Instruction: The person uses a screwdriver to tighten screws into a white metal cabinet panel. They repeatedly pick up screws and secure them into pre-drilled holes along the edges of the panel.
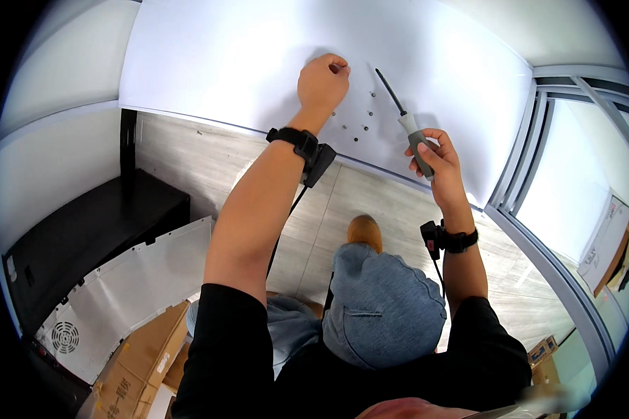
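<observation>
While right hand grasps grey-handled screwdriver, tip angled away and leftward over white table, left hand curls, fingertips drawn together; can't tell if anything's pinched. Small screws scattered between hands, near table's front edge.

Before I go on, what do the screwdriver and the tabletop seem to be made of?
The screwdriver: a two-tone grey handle, probably plastic or rubber, from its matte look; a dark shaft, thin and straight, likely metal, finish unclear. The tabletop: smooth white, perhaps laminate or painted board, given its even sheen.
</observation>
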A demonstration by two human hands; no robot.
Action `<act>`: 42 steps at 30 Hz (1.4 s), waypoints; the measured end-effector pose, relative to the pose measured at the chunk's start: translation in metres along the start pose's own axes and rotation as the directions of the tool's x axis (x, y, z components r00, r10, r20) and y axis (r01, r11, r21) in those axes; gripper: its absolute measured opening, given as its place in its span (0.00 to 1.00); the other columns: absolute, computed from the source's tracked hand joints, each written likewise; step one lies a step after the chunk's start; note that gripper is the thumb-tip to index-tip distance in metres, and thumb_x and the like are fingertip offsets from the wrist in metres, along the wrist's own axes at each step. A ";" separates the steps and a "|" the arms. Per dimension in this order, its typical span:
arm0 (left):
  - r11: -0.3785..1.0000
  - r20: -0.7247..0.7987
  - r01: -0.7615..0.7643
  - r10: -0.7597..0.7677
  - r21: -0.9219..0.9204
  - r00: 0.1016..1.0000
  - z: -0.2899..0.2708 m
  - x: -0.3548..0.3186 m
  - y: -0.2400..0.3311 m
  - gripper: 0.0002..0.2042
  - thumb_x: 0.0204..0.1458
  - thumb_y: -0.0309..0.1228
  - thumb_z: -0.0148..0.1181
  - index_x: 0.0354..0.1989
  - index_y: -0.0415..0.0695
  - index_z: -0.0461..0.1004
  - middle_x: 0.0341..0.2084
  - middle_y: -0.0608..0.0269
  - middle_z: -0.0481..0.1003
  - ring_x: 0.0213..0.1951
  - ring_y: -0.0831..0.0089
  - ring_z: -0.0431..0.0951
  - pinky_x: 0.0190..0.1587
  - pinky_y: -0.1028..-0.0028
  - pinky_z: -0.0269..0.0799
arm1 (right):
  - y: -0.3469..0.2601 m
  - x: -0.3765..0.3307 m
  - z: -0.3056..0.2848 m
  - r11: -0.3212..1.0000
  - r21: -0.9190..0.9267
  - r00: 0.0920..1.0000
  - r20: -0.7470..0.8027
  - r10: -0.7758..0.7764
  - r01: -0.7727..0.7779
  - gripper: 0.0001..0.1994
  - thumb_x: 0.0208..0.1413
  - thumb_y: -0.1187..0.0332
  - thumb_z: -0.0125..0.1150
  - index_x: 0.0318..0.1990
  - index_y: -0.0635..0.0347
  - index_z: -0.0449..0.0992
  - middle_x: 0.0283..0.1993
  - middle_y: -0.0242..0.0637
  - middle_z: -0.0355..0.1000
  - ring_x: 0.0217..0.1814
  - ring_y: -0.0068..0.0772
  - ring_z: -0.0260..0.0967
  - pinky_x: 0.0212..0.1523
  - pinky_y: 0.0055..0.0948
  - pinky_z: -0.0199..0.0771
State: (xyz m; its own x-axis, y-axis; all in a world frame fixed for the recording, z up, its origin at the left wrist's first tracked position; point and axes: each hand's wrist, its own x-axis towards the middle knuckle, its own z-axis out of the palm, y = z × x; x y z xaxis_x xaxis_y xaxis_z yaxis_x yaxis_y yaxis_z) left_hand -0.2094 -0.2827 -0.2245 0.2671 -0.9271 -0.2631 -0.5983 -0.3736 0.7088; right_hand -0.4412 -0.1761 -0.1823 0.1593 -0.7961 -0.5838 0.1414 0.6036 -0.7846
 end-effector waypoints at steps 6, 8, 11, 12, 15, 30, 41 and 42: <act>0.946 0.068 0.110 -0.093 -0.306 0.993 -0.011 -0.004 -0.001 0.07 0.50 0.31 0.60 0.32 0.41 0.77 0.28 0.65 0.77 0.31 0.78 0.75 0.34 0.77 0.70 | -0.008 -0.003 0.007 0.997 -0.064 0.999 0.023 -0.042 0.044 0.14 0.54 0.71 0.56 0.48 0.57 0.67 0.35 0.37 0.73 0.29 0.22 0.66 0.27 0.20 0.62; 0.843 0.131 0.201 -0.156 -0.498 0.979 -0.022 -0.009 -0.004 0.07 0.52 0.31 0.58 0.34 0.40 0.76 0.31 0.64 0.78 0.33 0.78 0.74 0.36 0.78 0.69 | -0.013 -0.005 0.009 0.994 -0.084 0.997 0.050 -0.066 0.070 0.14 0.53 0.72 0.57 0.48 0.57 0.68 0.35 0.37 0.73 0.28 0.21 0.66 0.28 0.20 0.62; 0.611 0.327 0.361 -0.173 -0.705 0.929 -0.045 -0.029 -0.004 0.08 0.55 0.31 0.56 0.39 0.41 0.73 0.35 0.62 0.77 0.35 0.77 0.74 0.38 0.78 0.69 | -0.020 -0.008 0.015 0.992 -0.087 0.994 0.074 -0.086 0.092 0.15 0.52 0.74 0.57 0.48 0.58 0.69 0.36 0.37 0.73 0.27 0.20 0.64 0.28 0.19 0.63; 0.547 0.364 0.398 -0.174 -0.737 0.915 -0.053 -0.036 -0.005 0.08 0.55 0.31 0.55 0.40 0.41 0.72 0.36 0.62 0.77 0.35 0.77 0.74 0.38 0.78 0.69 | -0.023 -0.009 0.018 0.992 -0.085 0.992 0.089 -0.090 0.098 0.15 0.51 0.74 0.57 0.48 0.58 0.70 0.36 0.38 0.73 0.27 0.20 0.64 0.29 0.19 0.63; 0.367 0.434 0.469 -0.180 -0.803 0.883 -0.078 -0.060 -0.016 0.08 0.56 0.30 0.54 0.42 0.42 0.70 0.37 0.62 0.76 0.34 0.77 0.73 0.37 0.78 0.69 | -0.030 -0.012 0.033 0.985 -0.132 0.981 0.170 -0.093 0.116 0.15 0.49 0.76 0.57 0.47 0.59 0.70 0.35 0.38 0.73 0.27 0.19 0.63 0.28 0.19 0.64; 0.019 0.118 0.131 -0.320 -0.991 0.940 -0.225 -0.204 -0.109 0.06 0.57 0.28 0.53 0.40 0.41 0.71 0.31 0.64 0.74 0.29 0.79 0.70 0.34 0.78 0.70 | -0.061 -0.036 0.193 0.764 -0.519 0.780 0.625 0.032 0.384 0.16 0.46 0.75 0.60 0.46 0.59 0.71 0.33 0.34 0.73 0.31 0.18 0.65 0.28 0.18 0.65; -0.287 -0.142 -0.225 -0.283 -0.931 0.948 -0.316 -0.353 -0.146 0.06 0.60 0.28 0.46 0.38 0.42 0.69 0.37 0.59 0.74 0.40 0.68 0.76 0.42 0.73 0.75 | -0.109 -0.162 0.327 0.666 -0.453 0.518 0.847 0.116 0.592 0.12 0.46 0.79 0.57 0.41 0.60 0.72 0.30 0.30 0.71 0.27 0.15 0.63 0.24 0.16 0.62; -0.318 -0.157 -0.240 -0.266 -0.917 0.951 -0.323 -0.364 -0.149 0.06 0.60 0.29 0.46 0.39 0.41 0.69 0.38 0.58 0.74 0.41 0.67 0.76 0.43 0.73 0.75 | -0.110 -0.176 0.339 0.656 -0.458 0.504 0.853 0.136 0.599 0.12 0.46 0.79 0.57 0.41 0.61 0.72 0.30 0.30 0.70 0.27 0.15 0.62 0.24 0.16 0.61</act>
State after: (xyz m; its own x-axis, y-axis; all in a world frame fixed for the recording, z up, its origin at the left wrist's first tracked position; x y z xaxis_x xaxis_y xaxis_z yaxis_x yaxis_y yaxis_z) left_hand 0.0268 0.1212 -0.0226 0.5314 -0.7775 -0.3362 0.8192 0.3707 0.4376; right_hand -0.1541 -0.0877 0.0777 0.9331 -0.2823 -0.2228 -0.2596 -0.1002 -0.9605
